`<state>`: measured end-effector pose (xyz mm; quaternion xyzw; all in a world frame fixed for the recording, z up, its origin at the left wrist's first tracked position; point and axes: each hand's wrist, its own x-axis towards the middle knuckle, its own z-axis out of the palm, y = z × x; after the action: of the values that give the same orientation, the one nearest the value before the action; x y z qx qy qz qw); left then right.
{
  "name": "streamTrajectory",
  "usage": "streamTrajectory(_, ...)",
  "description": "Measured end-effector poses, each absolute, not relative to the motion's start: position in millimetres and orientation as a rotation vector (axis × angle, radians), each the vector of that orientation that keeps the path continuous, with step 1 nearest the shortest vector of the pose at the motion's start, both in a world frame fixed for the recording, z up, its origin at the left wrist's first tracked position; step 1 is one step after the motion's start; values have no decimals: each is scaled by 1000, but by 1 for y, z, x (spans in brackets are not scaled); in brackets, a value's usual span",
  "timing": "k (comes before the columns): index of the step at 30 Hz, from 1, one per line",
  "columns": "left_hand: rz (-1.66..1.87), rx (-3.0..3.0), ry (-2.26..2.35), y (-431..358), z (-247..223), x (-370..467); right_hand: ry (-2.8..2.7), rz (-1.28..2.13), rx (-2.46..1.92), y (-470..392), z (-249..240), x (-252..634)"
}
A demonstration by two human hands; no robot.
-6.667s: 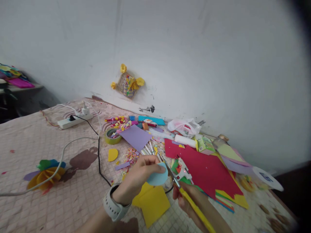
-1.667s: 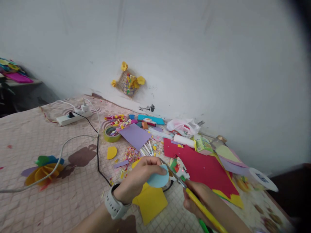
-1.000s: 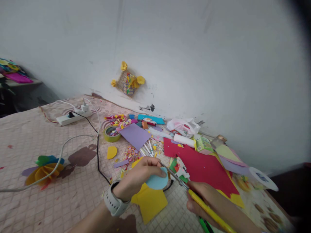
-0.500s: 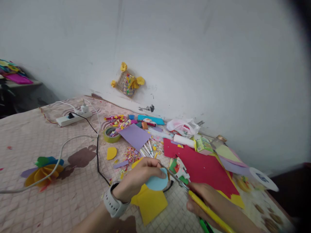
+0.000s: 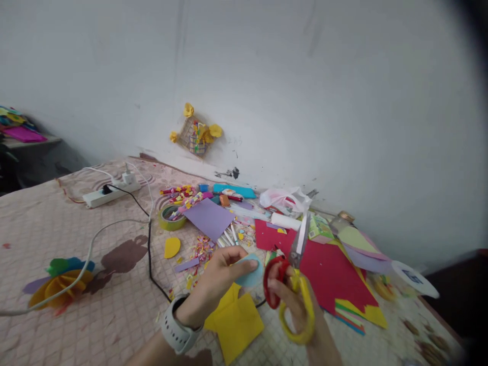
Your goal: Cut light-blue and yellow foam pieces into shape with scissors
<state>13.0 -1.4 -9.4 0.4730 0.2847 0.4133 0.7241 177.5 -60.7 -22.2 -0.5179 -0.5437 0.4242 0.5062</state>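
The left hand (image 5: pixel 221 272) pinches rounded light-blue paper (image 5: pixel 250 275), seemingly leaving its edge exposed; the right hand (image 5: pixel 299 307) holds scissors (image 5: pixel 296 255) toward one o'clock, clear of it.

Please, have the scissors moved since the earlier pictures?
Yes. The scissors in the right hand have turned: their blades, earlier at the edge of the blue paper, now appear farther right, in front of the red sheet.

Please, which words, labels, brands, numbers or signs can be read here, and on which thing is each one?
No text can be read for certain.
Green box: print too small to read.
White round piece: dark blue print, too blurred.
Wall: faint marks, perhaps digits, too unclear to read.
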Motion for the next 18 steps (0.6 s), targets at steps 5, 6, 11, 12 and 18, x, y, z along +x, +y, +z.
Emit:
streamTrajectory(5,949,1019,625,-1,-12,17,-1000,1059,-1128,-38,-40,145)
streamTrajectory(6,930,1009,626,0,-13,18,-987,1065,-1121,-36,-42,144)
streamTrajectory(11,898,956,700,10,-28,19,-923,1099,-1116,-31,-50,153)
streamTrajectory(12,897,919,718,12,-32,19,-912,1109,-1116,-30,-52,156)
streamTrajectory(18,810,819,617,22,-53,22,-853,1160,-1119,-23,-65,166)
